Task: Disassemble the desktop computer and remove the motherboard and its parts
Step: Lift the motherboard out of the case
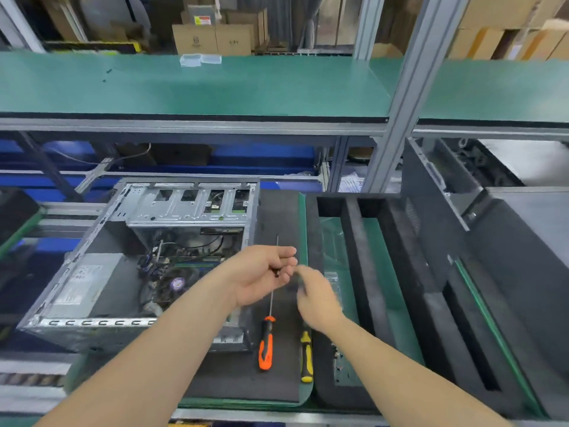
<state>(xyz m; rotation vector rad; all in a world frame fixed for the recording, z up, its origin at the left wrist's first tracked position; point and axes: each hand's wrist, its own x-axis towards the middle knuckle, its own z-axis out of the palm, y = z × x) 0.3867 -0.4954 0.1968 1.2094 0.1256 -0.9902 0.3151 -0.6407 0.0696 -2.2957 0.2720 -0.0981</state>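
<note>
The open desktop case (92, 266) lies on its side at the left, showing the power supply (89, 282), the CPU fan (177, 283), cables and the motherboard (197, 261). My left hand (261, 275) hovers palm up just right of the case, fingers curled round a small dark part, perhaps a screw (277, 274). My right hand (317, 298), blurred, meets the left fingertips; what it holds is unclear. An orange-handled screwdriver (266, 343) lies on the black foam mat (277, 386) below the hands. A yellow-handled screwdriver (306, 357) lies beside it.
A black foam tray (354, 241) with long green-floored compartments sits to the right, and a small board (338, 365) lies in its nearest slot. A dark case panel (508, 272) leans at the far right. A green shelf (215, 87) spans above, on an aluminium post (397, 118).
</note>
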